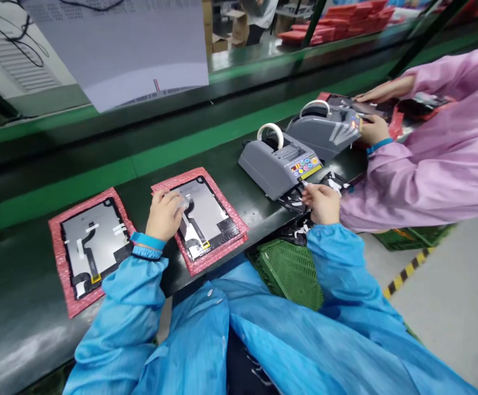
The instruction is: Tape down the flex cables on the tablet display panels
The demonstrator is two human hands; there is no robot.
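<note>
My left hand (pixel 165 214) rests over the upper left part of a display panel (pixel 212 206), its fingers curled together. Something translucent shows at the fingertips, too small to make out. The panel has a silver back, a dark flex cable (pixel 195 226) and a yellow-framed end, and lies on a pink bubble-wrap sheet (pixel 239 226). At the front of a grey tape dispenser (pixel 269 164), my right hand (pixel 323 203) pinches a small whitish strip of tape (pixel 303 184) by the outlet. A roll of white tape (pixel 271 131) stands in the dispenser.
Another display panel (pixel 101 233) on pink bubble wrap lies at left, with white tape pieces on it. A second tape dispenser (pixel 325 129) stands behind. A co-worker in pink sleeves (pixel 436 181) works at right. Black tangled strips hang at the bench edge above a green crate (pixel 290 271).
</note>
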